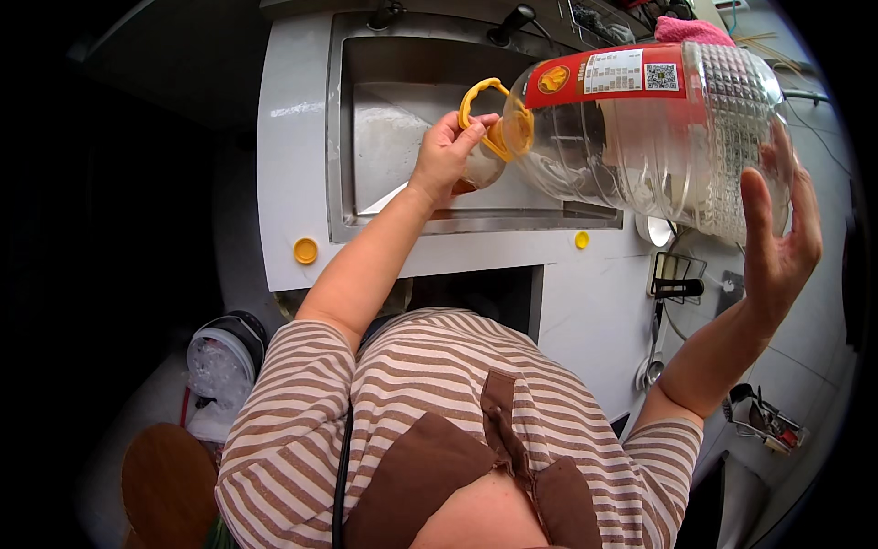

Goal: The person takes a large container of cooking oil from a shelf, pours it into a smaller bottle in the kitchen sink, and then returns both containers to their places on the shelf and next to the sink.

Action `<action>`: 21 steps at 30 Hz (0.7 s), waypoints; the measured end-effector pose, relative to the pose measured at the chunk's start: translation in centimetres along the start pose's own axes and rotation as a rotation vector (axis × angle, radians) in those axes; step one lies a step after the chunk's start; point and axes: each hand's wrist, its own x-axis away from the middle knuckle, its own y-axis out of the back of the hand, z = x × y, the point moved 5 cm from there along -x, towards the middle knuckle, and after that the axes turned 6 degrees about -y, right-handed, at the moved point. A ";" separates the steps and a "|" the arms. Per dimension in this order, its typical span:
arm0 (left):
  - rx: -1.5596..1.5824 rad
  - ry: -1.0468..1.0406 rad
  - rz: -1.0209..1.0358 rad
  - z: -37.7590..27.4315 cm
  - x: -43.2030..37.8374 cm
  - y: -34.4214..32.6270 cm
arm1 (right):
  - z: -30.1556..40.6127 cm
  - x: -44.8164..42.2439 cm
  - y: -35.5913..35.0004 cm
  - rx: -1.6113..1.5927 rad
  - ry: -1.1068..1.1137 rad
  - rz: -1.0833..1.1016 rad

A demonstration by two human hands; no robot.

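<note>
A large clear plastic bottle [583, 151] with a red label lies tilted on its side in the air over the right part of the sink [473, 226]. My left hand [442, 158] pinches the yellow ring handle [473, 103] at the bottle's neck. Under those fingers is a smaller clear container [487, 170] with reddish-brown liquid low in it; whether my left hand also grips it I cannot tell. At the bottle's ridged base, my right hand [782, 240] holds it, thumb on the near side and fingers partly hidden. The bottle's mouth is hard to make out.
Two yellow caps sit on the white counter: one [305, 250] left, one [582, 239] right. Black tap fittings [511, 25] rise behind the sink. A pink cloth [693, 31], a white bowl [656, 231] and a wire rack [679, 278] are rightward. A bucket [223, 364] stands lower left.
</note>
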 end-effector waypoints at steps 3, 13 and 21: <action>-0.033 0.011 0.031 -0.4 0.0 0.0 | -0.1 0.2 0.0 0.008 0.006 0.006; -0.057 0.023 0.061 -0.3 -0.1 0.1 | -0.3 0.3 0.0 0.032 0.012 0.020; -0.017 0.008 0.052 -0.1 0.0 0.1 | -0.6 0.2 -0.1 0.049 0.045 0.017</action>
